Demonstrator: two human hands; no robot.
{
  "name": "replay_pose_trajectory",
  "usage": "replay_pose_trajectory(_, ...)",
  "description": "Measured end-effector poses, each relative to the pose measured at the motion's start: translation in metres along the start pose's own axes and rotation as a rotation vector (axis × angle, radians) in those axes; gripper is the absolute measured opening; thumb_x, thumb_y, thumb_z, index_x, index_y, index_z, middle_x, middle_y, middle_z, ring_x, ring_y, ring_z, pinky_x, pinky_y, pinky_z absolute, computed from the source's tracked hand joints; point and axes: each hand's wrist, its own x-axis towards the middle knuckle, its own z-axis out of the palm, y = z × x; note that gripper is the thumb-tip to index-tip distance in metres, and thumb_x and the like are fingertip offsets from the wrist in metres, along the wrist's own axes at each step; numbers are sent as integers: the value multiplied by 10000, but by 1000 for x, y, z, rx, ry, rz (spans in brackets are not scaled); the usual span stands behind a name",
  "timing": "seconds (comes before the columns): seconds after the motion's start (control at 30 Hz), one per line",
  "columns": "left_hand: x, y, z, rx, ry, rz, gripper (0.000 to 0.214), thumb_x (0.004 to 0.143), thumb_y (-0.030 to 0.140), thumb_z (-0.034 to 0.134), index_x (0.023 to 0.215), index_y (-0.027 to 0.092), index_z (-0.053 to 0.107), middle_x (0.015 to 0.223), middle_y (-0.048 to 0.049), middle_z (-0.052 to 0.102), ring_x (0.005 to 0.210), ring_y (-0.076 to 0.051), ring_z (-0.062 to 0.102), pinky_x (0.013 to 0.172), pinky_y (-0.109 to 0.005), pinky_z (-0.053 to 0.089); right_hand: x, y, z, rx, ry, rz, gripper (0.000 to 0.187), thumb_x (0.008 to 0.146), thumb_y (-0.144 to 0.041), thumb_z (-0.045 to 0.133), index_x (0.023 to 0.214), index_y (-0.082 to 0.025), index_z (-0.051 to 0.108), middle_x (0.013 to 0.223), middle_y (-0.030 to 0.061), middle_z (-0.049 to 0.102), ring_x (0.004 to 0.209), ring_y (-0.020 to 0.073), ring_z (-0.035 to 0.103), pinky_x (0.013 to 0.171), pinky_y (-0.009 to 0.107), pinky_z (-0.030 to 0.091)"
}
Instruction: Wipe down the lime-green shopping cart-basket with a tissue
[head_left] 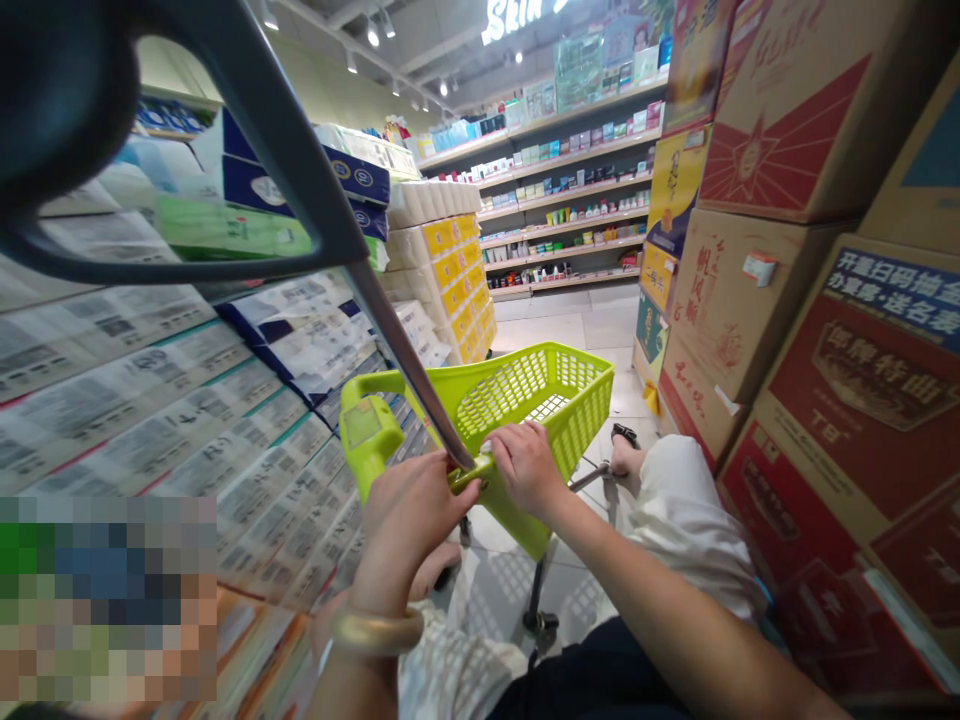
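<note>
A lime green shopping cart stands in the aisle in front of me, its mesh basket empty. My left hand is curled round the near handle bar, with a bangle on that wrist. My right hand grips the same green handle bar a little to the right. A dark grey strap or frame part close to the camera runs diagonally down to the handle between my hands. My knees in light trousers show below the cart.
Stacked tissue and paper packs line the left side. Tall brown and red cardboard cartons are piled on the right. Shelves of bottles and boxes stand at the far end across a tiled floor.
</note>
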Motion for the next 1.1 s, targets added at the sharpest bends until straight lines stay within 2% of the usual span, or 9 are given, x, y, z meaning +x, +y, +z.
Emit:
replay_pose_trajectory(0.13, 1, 1, 0, 3, 7, 6, 338, 808, 540, 557, 989, 314, 730, 954, -39, 761, 901, -272, 697, 701, -330, 476, 0, 0, 4, -33, 43, 81, 306, 991, -229, 380, 849, -213, 650, 879, 30, 675, 900, 181, 571, 966, 346, 306)
replay_pose_trajectory(0.3, 0, 3, -1, 19, 0, 3, 338, 833, 525, 533, 991, 301, 730, 982, -45, 760, 921, -262, 694, 724, -323, 476, -6, -16, 5, 43, 17, -34, 265, 993, -246, 399, 922, -232, 654, 924, 23, 680, 938, 173, 568, 1025, 356, 270)
replay_pose_trajectory(0.4, -1, 3, -2, 18, -12, -4, 352, 822, 531, 551, 1024, 300, 723, 1002, -43, 757, 934, -247, 691, 737, -303, 477, -5, -4, 3, 32, 19, -12, 273, 996, -240, 386, 929, -236, 651, 955, 20, 685, 968, 172, 569, 1070, 384, 224)
replay_pose_trajectory(0.57, -1, 3, -2, 15, 6, 7, 355, 824, 541, 549, 1015, 299, 726, 985, -47, 758, 937, -253, 688, 762, -312, 482, 0, 16, 4, -18, 102, 142, 309, 989, -240, 381, 828, -221, 644, 889, 52, 677, 935, 207, 558, 1035, 404, 287)
replay_pose_trajectory(0.77, -2, 3, -3, 33, 22, 10, 356, 838, 534, 525, 1003, 297, 733, 956, -59, 762, 905, -267, 696, 720, -325, 473, -8, -17, 7, 78, 52, -33, 249, 985, -231, 402, 927, -228, 644, 952, 35, 663, 982, 181, 566, 1111, 390, 238)
replay_pose_trajectory(0.83, -2, 3, -3, 37, 19, 15, 353, 839, 532, 520, 1009, 306, 731, 958, -54, 762, 896, -268, 698, 707, -325, 471, -8, -17, 5, 92, 27, -57, 250, 988, -229, 397, 942, -234, 643, 964, 32, 667, 993, 175, 570, 1119, 388, 230)
replay_pose_trajectory(0.9, -3, 2, -4, 42, 13, 20, 351, 835, 529, 523, 1005, 302, 730, 960, -50, 763, 891, -265, 698, 696, -319, 471, -5, -7, 3, 85, 10, -19, 260, 993, -227, 391, 923, -231, 641, 952, 29, 674, 980, 175, 577, 1118, 395, 233)
replay_pose_trajectory(1.0, -3, 2, -4, 47, 25, 29, 343, 835, 526, 520, 998, 306, 727, 952, -42, 764, 880, -262, 699, 682, -318, 466, 0, 11, 2, 38, 28, 121, 265, 986, -214, 402, 872, -214, 641, 930, 41, 678, 957, 190, 581, 1108, 423, 249)
replay_pose_trajectory(1.1, -2, 3, -3, 50, 39, 38, 337, 834, 525, 522, 977, 302, 730, 939, -46, 764, 871, -265, 700, 678, -322, 460, 0, 9, 4, 38, 45, 151, 267, 983, -212, 399, 871, -211, 642, 925, 47, 672, 952, 195, 578, 1104, 433, 259)
